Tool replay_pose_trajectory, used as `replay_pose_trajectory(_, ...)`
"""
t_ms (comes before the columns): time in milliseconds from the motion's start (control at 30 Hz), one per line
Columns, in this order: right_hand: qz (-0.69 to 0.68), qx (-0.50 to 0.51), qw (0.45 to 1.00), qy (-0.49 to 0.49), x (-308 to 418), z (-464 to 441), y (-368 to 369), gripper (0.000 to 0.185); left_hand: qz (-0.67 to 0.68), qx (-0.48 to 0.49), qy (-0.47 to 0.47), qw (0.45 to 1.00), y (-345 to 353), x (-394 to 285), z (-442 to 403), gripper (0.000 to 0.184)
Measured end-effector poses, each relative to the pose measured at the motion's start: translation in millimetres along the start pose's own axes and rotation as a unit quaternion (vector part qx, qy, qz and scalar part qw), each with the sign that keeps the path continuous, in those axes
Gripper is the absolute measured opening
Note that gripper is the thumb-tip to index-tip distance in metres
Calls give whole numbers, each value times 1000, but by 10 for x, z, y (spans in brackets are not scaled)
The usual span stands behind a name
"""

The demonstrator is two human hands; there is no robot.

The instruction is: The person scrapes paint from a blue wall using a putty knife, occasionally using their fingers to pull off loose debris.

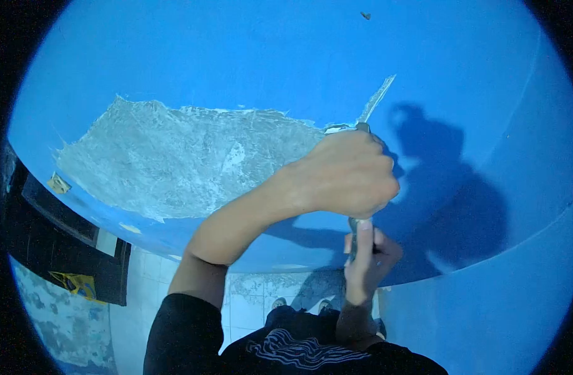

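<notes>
A blue wall (249,50) fills most of the view, with a rough grey patch (155,156) of bare surface at left and centre. My left hand (355,178) is a fist around a dark-handled tool (362,127), its top end against the wall by the patch's right end. The tool's blade is mostly hidden by the fist. Just below, my right hand (369,250) is closed on the lower end of the handle. A narrow scraped strip (377,97) runs up and right from the tool.
Dark furniture (36,250) stands at the left, with a yellow packet (77,284) on it. Pale floor tiles (246,319) lie below, around my feet. A shadow (455,194) falls on the wall at the right.
</notes>
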State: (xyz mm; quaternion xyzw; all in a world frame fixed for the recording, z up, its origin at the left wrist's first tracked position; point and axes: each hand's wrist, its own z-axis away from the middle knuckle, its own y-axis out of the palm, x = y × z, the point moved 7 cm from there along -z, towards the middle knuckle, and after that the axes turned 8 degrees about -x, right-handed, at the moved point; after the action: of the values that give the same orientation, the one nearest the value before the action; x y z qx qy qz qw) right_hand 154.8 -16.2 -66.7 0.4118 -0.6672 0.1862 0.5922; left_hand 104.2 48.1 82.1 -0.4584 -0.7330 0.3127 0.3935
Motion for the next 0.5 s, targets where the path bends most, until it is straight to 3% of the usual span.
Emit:
replay_pose_trajectory(100, -51, -31, 997, -41, 134, 8, -42, 30, 29, 54, -21, 998, 56, 18, 19, 37)
replay_pose_trajectory(167, -73, -15, 997, -29, 108, -111, -97, 31, 28, -58, -16, 998, -25, -15, -3, 37)
replay_pose_trajectory(200, -53, -19, 998, -24, 126, -155, -90, 30, 27, -56, -20, 998, -26, -6, 23, 37)
replay_pose_trajectory(267, -33, -28, 999, -29, 129, -203, -107, 30, -1, -19, 8, 1000, 26, -11, -5, 19)
replay_pose_trajectory(367, 80, 30, 996, -17, 15, -67, 42, 29, -8, 27, 26, 999, 14, 4, 18, 20)
replay_pose_trajectory(433, -6, -53, 998, 30, 8, -12, -10, 28, -1, 3, 17, 1000, 2, -13, -1, 20)
replay_pose_trajectory(467, -42, -24, 998, -35, 120, -114, -61, 26, 4, -23, 7, 1000, -31, -8, -4, 21)
replay_pose_trajectory(500, -45, -19, 998, -32, 125, -187, -116, 26, 0, -20, 3, 1000, -12, -14, -6, 21)
